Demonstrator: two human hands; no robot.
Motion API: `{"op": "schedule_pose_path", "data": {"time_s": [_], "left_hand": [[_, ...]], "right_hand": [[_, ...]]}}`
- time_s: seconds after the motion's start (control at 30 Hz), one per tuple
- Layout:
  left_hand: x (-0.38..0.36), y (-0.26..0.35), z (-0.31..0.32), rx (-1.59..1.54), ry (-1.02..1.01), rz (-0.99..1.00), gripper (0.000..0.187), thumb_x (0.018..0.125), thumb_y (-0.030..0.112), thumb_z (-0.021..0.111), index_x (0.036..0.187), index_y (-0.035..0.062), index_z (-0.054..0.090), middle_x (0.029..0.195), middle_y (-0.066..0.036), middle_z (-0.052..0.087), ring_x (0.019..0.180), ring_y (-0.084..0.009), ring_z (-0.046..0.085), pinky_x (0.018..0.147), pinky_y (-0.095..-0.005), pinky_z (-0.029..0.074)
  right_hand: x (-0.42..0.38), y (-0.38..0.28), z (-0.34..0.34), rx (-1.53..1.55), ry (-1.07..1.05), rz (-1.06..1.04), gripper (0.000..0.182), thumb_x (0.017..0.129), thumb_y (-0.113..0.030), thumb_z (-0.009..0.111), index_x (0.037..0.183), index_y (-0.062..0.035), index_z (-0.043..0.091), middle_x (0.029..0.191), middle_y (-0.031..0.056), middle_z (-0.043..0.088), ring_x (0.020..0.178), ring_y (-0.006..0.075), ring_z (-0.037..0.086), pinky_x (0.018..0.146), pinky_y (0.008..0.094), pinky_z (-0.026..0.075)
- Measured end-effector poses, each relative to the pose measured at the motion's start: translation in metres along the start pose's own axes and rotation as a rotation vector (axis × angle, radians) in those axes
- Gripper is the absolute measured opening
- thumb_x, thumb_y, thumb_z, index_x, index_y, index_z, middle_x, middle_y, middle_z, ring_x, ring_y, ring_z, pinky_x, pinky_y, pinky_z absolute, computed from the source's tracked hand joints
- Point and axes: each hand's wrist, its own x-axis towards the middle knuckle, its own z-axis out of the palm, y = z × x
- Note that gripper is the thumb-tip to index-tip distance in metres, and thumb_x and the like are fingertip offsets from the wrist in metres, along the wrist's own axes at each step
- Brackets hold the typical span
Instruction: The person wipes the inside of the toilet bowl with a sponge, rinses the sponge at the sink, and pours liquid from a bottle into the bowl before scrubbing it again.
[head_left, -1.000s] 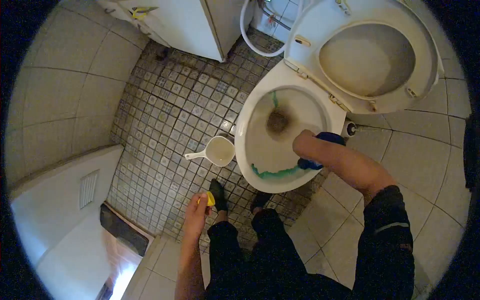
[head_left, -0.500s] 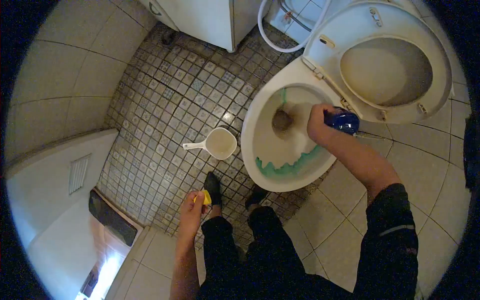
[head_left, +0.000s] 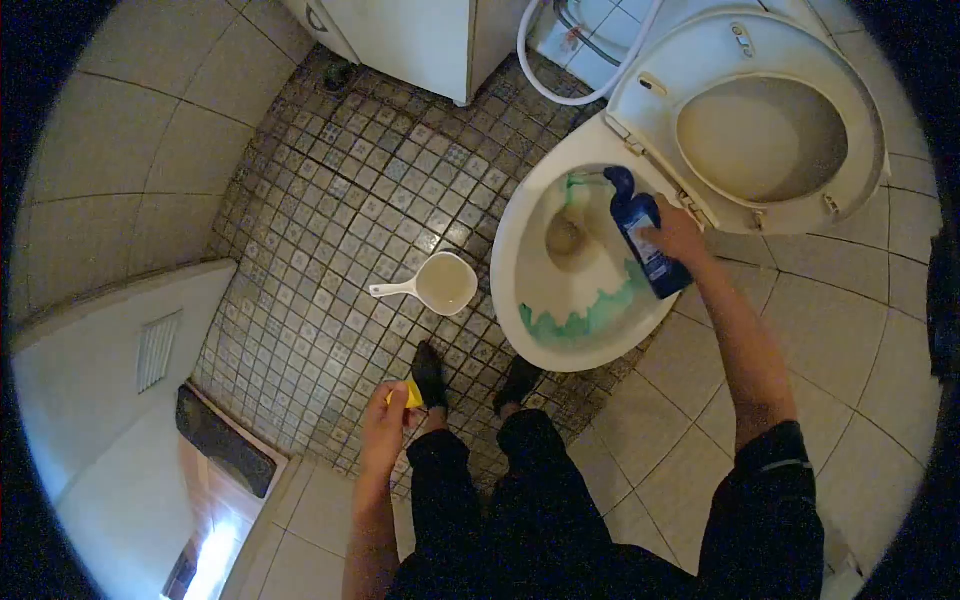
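Observation:
My right hand [head_left: 676, 236] is wrapped round a dark blue bottle [head_left: 643, 240] over the right side of the toilet bowl [head_left: 510, 300]. The bottle's curved neck points to the bowl's upper rim, where a thin green streak shows. Green liquid [head_left: 590, 318] coats the lower inside wall, with a jagged edge. Brownish stains surround the drain. My left hand [head_left: 385, 425] pinches a small yellow cap [head_left: 405, 394] above the floor, left of my feet.
A white dipper [head_left: 446, 284] lies on the mosaic floor left of the bowl. The toilet seat and lid [head_left: 866, 150] are raised. A white hose [head_left: 570, 98] and a cabinet [head_left: 410, 45] are at the top. A dark mat [head_left: 226, 440] lies at lower left.
My right hand has turned the blue bottle so its neck reaches over the bowl's upper right. The green coating now extends farther up the right side. My left hand has hardly moved.

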Motion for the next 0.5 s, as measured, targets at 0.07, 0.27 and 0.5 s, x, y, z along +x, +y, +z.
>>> {"op": "schedule_pose_path", "data": {"time_s": [0.07, 0.27, 0.5], "left_hand": [[0.001, 0.001, -0.004, 0.032, 0.016, -0.012, 0.029, 0.087, 0.033, 0.044, 0.083, 0.0051, 0.052, 0.062, 0.001, 0.049, 0.051, -0.0058, 0.042, 0.048, -0.0199, 0.033], [-0.002, -0.002, -0.012, 0.025, -0.036, 0.041, 0.029, 0.087, 0.033, 0.044, 0.084, 0.0054, 0.053, 0.064, 0.001, 0.049, 0.054, -0.0058, 0.043, 0.049, -0.0198, 0.034], [0.002, 0.006, -0.016, 0.083, -0.026, 0.003, 0.030, 0.087, 0.034, 0.044, 0.086, 0.0059, 0.052, 0.065, 0.001, 0.050, 0.055, -0.0070, 0.043, 0.051, -0.0207, 0.034]], "right_hand": [[-0.019, 0.018, 0.025, 0.390, 0.002, 0.079, 0.039, 0.067, -0.022, 0.065, 0.098, -0.0031, 0.051, 0.087, 0.0145, 0.060, 0.079, 0.0252, 0.059, 0.069, 0.0368, 0.047], [-0.076, -0.007, 0.070, 1.382, -0.078, 0.512, 0.045, 0.069, -0.019, 0.068, 0.106, -0.0036, 0.048, 0.091, 0.0071, 0.059, 0.080, 0.0184, 0.057, 0.072, 0.0316, 0.047], [-0.054, -0.033, 0.110, 1.745, 0.031, 0.624, 0.042, 0.072, -0.024, 0.065, 0.105, -0.0049, 0.048, 0.092, 0.0088, 0.057, 0.078, 0.0193, 0.057, 0.068, 0.0330, 0.048]]}}
